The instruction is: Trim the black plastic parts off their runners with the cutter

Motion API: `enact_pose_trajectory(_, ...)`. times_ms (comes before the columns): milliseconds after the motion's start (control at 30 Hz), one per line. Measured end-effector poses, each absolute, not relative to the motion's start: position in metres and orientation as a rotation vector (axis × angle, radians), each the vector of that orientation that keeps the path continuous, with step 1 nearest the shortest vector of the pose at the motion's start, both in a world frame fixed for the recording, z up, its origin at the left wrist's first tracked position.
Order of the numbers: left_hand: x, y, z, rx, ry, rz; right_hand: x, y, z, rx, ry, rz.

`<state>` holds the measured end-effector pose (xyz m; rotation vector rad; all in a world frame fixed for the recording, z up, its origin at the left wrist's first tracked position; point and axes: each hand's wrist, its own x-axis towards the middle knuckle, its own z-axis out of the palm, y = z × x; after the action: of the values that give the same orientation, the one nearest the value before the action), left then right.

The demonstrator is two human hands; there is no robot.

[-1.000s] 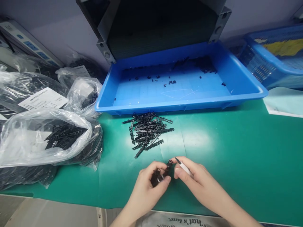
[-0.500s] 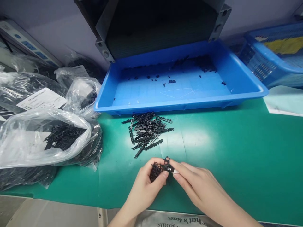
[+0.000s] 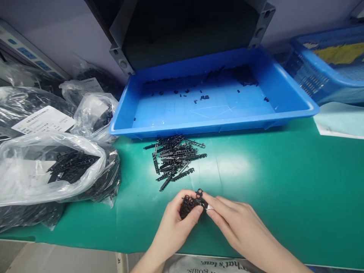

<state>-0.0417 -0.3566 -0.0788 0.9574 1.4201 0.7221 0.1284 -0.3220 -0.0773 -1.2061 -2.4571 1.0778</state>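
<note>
My left hand (image 3: 178,223) is curled around several small black plastic strips (image 3: 187,206) with ring-shaped ends. Between the two hands is one more black plastic strip (image 3: 200,194), its looped end sticking up. The thumb and forefinger of my right hand (image 3: 231,218) pinch this piece, along with a small white bit (image 3: 209,207) whose kind I cannot make out. The fingertips of both hands nearly meet and hide most of the piece. Beyond them, a loose pile of the same black strips (image 3: 178,155) lies on the green mat (image 3: 270,182).
A blue tray (image 3: 216,127) with scattered black bits stands behind the pile, under a dark panel (image 3: 193,34) on metal brackets. On the left are plastic bags (image 3: 54,193) full of black parts. A blue basket (image 3: 307,72) and paper (image 3: 341,119) are at right.
The view has shifted slightly, so the tray, pile and bags appear a little further left. Both hands keep nearly the same grip, with the right fingertips slightly closer to the left.
</note>
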Motion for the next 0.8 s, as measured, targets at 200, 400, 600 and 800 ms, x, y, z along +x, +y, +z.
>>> enact_pose_trajectory(200, -0.039, -0.357, -0.081, 0.933, 1.448, 0.792, 0.124, -0.325, -0.077, -1.204, -2.414, 0.957)
enact_pose_trajectory(400, -0.034, -0.359, -0.085, 0.863, 1.428, 0.838, 0.120, -0.330, -0.080, -1.198, -2.388, 0.778)
enact_pose_trajectory(600, -0.028, -0.358, -0.080, 0.764, 1.416, 0.792, 0.118, -0.330, -0.084, -1.224, -2.345, 0.669)
enact_pose_trajectory(800, -0.031, -0.351, -0.066, 0.705, 1.349, 0.787, 0.126, -0.323, -0.078, -1.326, -2.174, 1.076)
